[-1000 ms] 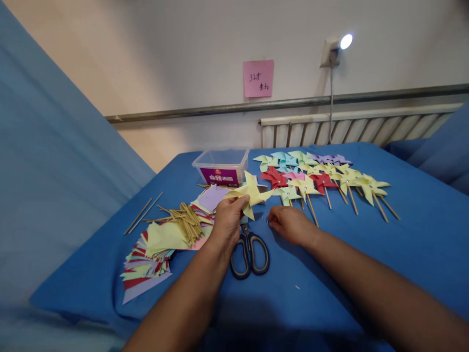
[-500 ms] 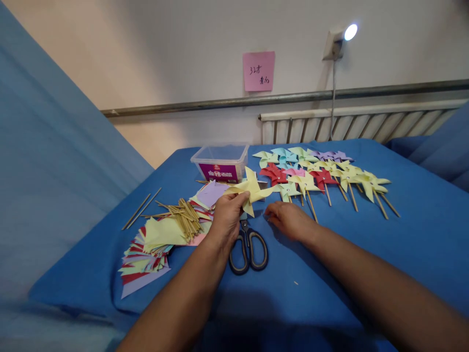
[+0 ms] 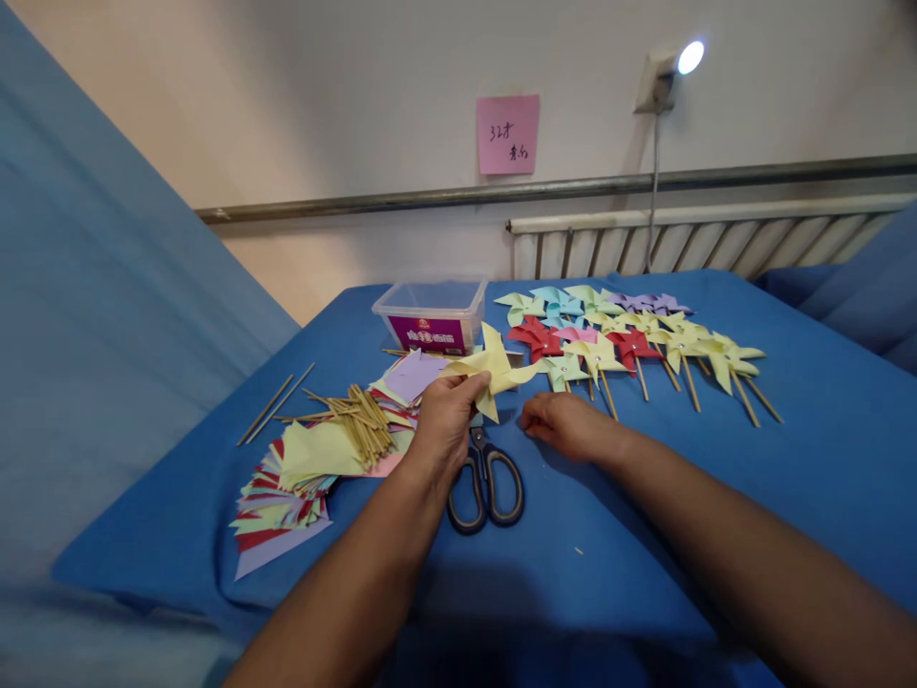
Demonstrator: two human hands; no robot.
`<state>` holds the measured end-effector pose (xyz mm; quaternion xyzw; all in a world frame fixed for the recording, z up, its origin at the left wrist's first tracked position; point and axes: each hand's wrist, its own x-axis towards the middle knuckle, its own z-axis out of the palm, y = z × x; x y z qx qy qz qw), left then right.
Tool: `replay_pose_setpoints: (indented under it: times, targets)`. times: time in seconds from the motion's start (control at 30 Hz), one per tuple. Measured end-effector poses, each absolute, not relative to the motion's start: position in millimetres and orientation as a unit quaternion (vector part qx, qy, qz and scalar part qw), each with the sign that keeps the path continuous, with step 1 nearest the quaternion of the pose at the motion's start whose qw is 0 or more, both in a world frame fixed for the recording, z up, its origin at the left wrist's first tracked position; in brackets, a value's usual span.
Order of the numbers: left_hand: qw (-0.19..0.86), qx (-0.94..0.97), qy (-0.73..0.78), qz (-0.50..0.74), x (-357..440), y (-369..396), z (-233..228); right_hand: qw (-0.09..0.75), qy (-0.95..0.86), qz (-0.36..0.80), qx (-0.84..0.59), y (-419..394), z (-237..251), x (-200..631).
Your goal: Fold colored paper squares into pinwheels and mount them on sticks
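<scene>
Right hand [image 3: 571, 426] edged rightward, curled, grip unclear, left hand [image 3: 445, 420] pinching yellow pinwheel [image 3: 496, 367]

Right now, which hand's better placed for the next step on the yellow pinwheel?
Right, probably. The left hand is taken up holding the yellow pinwheel; the right hand is close by, low over the blue cloth. Whether it pinches something small, I can't tell.
</scene>
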<state>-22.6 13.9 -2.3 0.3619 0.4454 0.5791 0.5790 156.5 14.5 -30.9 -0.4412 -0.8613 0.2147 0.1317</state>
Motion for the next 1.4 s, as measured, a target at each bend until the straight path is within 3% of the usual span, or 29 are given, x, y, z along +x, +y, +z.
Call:
replay_pose_setpoints:
  times: [0.6,1.0,1.4]
  targets:
    - [0.575,0.372,0.449,0.574,-21.1,12.4,-1.1,0.123,-0.858,0.246,-0.434,10.0,-25.9,159.5]
    - [0.57,0.375,0.454,0.573,-21.2,13.6,-2.7,0.132,-0.853,0.206,-0.461,13.5,-30.8,159.5]
    - [0.573,0.376,0.455,0.568,-20.5,12.4,-1.3,0.055,-0.824,0.102,-0.555,8.5,-22.2,154.9]
